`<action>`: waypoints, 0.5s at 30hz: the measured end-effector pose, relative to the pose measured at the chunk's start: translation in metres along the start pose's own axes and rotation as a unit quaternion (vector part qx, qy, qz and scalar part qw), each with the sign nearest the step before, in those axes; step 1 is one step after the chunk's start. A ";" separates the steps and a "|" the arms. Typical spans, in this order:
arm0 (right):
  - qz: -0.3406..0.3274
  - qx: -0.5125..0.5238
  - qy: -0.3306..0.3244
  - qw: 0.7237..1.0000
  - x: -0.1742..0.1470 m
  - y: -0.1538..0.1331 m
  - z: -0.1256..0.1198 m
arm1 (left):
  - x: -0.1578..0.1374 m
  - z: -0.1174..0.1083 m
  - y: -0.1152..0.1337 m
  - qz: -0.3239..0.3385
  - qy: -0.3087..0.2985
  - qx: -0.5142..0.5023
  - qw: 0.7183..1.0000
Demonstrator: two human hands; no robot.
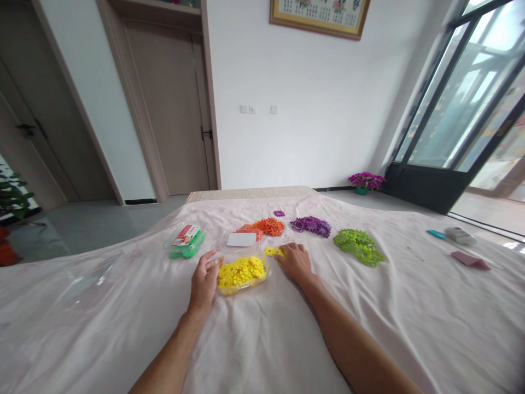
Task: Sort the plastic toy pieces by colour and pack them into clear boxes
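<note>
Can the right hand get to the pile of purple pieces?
Probably yes: the purple pile lies just beyond the right hand, with only cloth showing between, though it touches loose yellow pieces.

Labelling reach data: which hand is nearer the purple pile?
Right. The right hand is just on the near side of the purple pile, at some loose yellow pieces; the left hand is farther off to the left, at the clear box's left side.

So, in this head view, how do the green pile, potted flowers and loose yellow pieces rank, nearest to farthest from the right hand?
From the right hand:
1. Loose yellow pieces: at its left side.
2. Green pile: to its right.
3. Potted flowers: far ahead, rightward.
</note>
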State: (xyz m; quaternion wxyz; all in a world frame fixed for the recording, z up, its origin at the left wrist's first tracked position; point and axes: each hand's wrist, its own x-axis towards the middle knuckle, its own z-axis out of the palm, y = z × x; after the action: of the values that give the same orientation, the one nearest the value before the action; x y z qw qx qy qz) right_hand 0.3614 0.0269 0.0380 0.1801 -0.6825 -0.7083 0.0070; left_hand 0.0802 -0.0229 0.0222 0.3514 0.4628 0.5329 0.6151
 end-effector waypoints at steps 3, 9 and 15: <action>-0.004 0.017 0.009 1.000 0.001 0.001 0.000 | -0.001 0.000 0.000 -0.012 -0.005 -0.006 1.000; 0.006 0.043 0.043 0.998 0.003 0.001 -0.001 | 0.000 -0.002 -0.001 -0.017 -0.007 0.031 0.999; 0.040 0.052 0.043 0.997 0.004 0.001 -0.002 | 0.002 -0.002 -0.003 -0.010 -0.017 0.025 0.999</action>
State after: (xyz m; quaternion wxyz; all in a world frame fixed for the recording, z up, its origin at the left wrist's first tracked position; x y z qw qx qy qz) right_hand 0.3628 0.0304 0.0403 0.2457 -0.6999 -0.6703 0.0218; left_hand 0.0774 -0.0214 0.0194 0.3549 0.4769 0.5468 0.5896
